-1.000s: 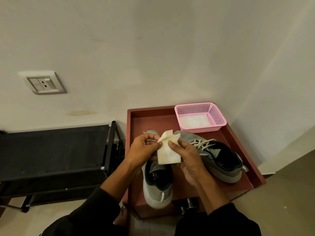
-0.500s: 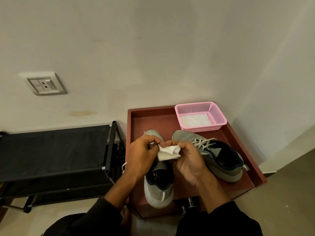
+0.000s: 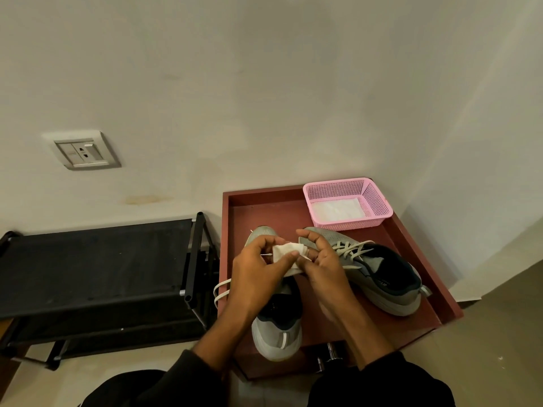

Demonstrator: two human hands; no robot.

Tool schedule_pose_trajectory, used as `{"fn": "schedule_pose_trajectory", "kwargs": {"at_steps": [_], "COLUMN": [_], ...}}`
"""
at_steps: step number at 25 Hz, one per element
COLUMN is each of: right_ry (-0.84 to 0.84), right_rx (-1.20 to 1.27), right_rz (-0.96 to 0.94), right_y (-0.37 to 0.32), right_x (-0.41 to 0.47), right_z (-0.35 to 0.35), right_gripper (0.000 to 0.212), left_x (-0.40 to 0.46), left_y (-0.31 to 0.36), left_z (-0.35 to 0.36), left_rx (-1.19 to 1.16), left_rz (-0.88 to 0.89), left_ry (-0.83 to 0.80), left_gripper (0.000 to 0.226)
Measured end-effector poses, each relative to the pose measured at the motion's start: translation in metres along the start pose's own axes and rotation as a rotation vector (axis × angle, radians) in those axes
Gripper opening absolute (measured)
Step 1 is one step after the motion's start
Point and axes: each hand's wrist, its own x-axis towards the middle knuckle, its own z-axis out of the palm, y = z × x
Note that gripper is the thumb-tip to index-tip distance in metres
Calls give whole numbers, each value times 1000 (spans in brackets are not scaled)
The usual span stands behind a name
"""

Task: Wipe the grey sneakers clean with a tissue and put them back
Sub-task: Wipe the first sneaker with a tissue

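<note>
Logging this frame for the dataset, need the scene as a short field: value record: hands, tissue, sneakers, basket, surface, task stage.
left hand: pinches the tissue
right hand: pinches the tissue from the other side
tissue: white, folded small, held above the shoes
left sneaker: grey, on the tray, heel over the near edge
right sneaker: grey, laced, on the tray, angled
pink basket: far right corner of the tray, white tissues inside
red-brown tray: beside a black rack
task stage: tissue being folded, not touching either shoe
</note>
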Motion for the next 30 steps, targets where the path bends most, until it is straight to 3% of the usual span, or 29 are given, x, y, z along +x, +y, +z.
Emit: {"fn": "schedule_pose_trajectory", "kwargs": {"at_steps": [2, 6, 10, 14, 17, 19, 23, 30], "right_ry": [37, 50, 103, 313, 362, 343, 324, 254], "right_rx": [36, 363, 307, 126, -22, -86, -127, -62], "right_rz": [-24, 69, 90, -6, 11, 62, 62, -20], "right_y": [0, -5, 1, 7, 7, 8, 10, 10], "right_x": [-1, -3, -4, 5, 4, 1, -1, -4], "right_z": [2, 4, 8, -6, -13, -13, -12, -1], "right_gripper": [43, 31, 14, 9, 14, 12, 10, 15], "left_x": [1, 1, -2, -35, -67, -72, -62, -46], "left_y": [0, 5, 5, 3, -14, -28, -39, -53], "left_z": [2, 4, 12, 11, 21, 26, 5, -51], "left_rx": [2, -166, -241, 251, 894, 1065, 755, -8], "left_rz": [-8, -104, -140, 116, 58, 26, 136, -48], "left_ry": [60, 170, 105, 96, -160, -285, -315, -359], "left_gripper": [23, 29, 27, 11, 52, 52, 29, 25]}}
